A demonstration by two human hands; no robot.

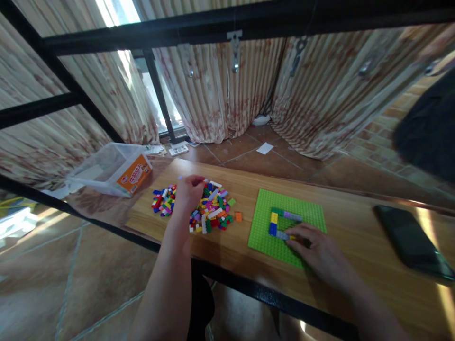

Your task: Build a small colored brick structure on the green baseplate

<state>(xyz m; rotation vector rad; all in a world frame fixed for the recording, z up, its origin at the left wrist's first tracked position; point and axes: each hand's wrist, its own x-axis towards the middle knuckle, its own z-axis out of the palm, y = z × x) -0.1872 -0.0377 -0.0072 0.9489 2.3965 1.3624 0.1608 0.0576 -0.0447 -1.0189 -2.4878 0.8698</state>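
Note:
My left hand (190, 192) hovers over a pile of mixed toy building bricks (215, 208). Its fingers are bent together, and whatever may be between them is hidden. On the right lies a green studded baseplate (261, 227) with a row of bricks forming an open-sided outline. That outline has a green brick (277, 211), a purple brick (286, 214), a yellow brick (274, 218), a blue brick (273, 229) and a grey brick (282, 235). At the grey brick's right end, my right hand (316, 244) pinches a small yellow brick (292, 237), largely covered by the fingers.
A lone orange brick (238, 216) lies between pile and baseplate on the wooden table (234, 246). A clear plastic box (106, 168) with an orange label stands beyond the table's left end. A black phone (412, 239) rests at the right. A dark metal bar (213, 28) crosses above.

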